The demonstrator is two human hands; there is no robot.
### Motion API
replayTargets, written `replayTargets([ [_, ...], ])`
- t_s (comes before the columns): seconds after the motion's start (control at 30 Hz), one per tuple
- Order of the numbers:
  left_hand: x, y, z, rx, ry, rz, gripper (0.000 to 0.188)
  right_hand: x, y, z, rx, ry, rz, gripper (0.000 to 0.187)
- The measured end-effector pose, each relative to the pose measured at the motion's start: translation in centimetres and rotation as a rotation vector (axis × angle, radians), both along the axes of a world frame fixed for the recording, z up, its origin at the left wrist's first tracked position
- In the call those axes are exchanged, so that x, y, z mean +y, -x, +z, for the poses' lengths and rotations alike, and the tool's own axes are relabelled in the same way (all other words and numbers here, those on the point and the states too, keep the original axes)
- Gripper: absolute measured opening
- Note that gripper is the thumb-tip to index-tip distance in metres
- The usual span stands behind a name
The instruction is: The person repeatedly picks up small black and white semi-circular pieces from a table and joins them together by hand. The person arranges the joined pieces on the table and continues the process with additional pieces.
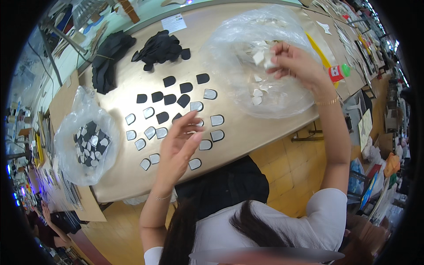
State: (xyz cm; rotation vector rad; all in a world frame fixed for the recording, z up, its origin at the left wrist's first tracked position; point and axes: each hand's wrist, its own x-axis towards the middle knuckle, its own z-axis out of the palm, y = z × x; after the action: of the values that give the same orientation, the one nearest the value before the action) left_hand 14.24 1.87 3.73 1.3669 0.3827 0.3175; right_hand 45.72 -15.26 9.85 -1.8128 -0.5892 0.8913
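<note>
On the tan table (251, 132), a broad spread of small parts between two bags. To the right, a large clear bag (282, 97) with pale scraps (257, 94) inside. To the left, a smaller clear bag (66, 145) around mixed black and pale bits (91, 143). Toward the far edge, a banded black bundle (105, 62) beside a loose black heap (161, 51). Reaches over the large bag with the right hand (296, 64), fingertips pinching white pieces (268, 61); cannot tell how many. Hovers above the spread with the left hand (176, 145), thumb and fingers apart, nothing visibly gripped. Among the rounded shapes laid out, more than half pale-faced pieces (217, 120); roughly nine plain black pieces (186, 88), mostly in the far middle. By that split, probably past halfway, with the plain ones left.
</note>
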Motion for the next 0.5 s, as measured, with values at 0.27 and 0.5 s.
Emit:
replayTargets([
  [0.27,-3.5,-3.7,-0.5,-0.132,0.932,-0.106,0.055,3.4,11.0,-0.7,-0.207,0.042,0.579,0.028],
  [0.5,-1.5,-1.0,-2.2,-0.014,0.787,0.005,0.038,5.8,14.5,-0.8,-0.102,0.003,0.581,0.027],
])
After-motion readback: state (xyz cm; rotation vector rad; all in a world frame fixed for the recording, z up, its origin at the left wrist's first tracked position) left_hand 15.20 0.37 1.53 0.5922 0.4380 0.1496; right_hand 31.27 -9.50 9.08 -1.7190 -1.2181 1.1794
